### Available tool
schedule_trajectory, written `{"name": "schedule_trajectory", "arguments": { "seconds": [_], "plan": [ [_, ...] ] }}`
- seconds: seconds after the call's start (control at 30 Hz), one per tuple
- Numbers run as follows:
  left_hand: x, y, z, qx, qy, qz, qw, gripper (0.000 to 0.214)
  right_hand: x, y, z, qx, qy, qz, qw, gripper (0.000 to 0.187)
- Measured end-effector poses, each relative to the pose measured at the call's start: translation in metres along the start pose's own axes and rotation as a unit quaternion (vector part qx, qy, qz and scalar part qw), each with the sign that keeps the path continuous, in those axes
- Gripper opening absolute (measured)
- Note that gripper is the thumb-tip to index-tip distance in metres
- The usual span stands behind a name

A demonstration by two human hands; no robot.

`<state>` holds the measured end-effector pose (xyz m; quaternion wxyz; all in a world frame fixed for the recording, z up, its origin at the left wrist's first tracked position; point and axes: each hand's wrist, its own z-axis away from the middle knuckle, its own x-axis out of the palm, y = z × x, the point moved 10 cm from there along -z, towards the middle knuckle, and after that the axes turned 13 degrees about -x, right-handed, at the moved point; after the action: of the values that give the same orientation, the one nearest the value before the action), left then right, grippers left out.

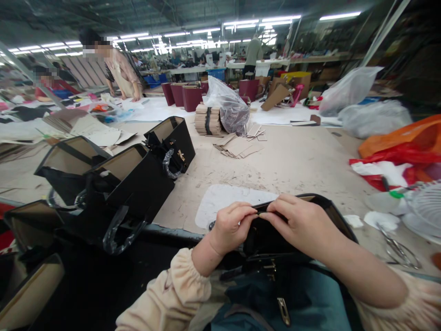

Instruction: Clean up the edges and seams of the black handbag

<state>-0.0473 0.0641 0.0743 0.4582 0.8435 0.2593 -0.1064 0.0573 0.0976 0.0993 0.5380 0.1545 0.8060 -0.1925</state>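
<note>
Fig.: black handbag point(272, 239) at near edge of table point(303, 156), directly under the hands, long axis running L–R, rim up. Left hand point(230, 225) and right hand point(299, 223) meet at rim centre, both pinching it w/ fingertips; neither is nearer. Other black bags point(138, 179) lie left of handbag, scissors point(398, 250) to its right.

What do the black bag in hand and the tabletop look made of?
Black bag: probably faux leather, smooth with dull sheen; its clasp looks like gold-toned metal. Tabletop: seemingly cardboard or fibreboard, matte tan, scuffed and nicked.
</note>
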Motion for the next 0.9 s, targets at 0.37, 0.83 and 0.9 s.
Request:
{"name": "schedule_trajectory", "arguments": {
  "seconds": [0.37,0.83,0.9],
  "plan": [
    [0.002,0.000,-0.003,0.009,-0.016,-0.013,1.000,0.009,0.000,-0.024,-0.001,-0.118,-0.001,0.024,0.993,0.020],
    [-0.004,-0.001,0.006,0.031,-0.002,0.043,0.999,0.028,0.012,-0.016,-0.004,-0.073,-0.033,0.006,0.997,0.018],
    [-0.002,-0.001,0.006,0.024,-0.005,0.030,0.999,0.021,0.012,-0.016,-0.005,-0.070,-0.032,0.003,0.997,0.019]
  ]
}}
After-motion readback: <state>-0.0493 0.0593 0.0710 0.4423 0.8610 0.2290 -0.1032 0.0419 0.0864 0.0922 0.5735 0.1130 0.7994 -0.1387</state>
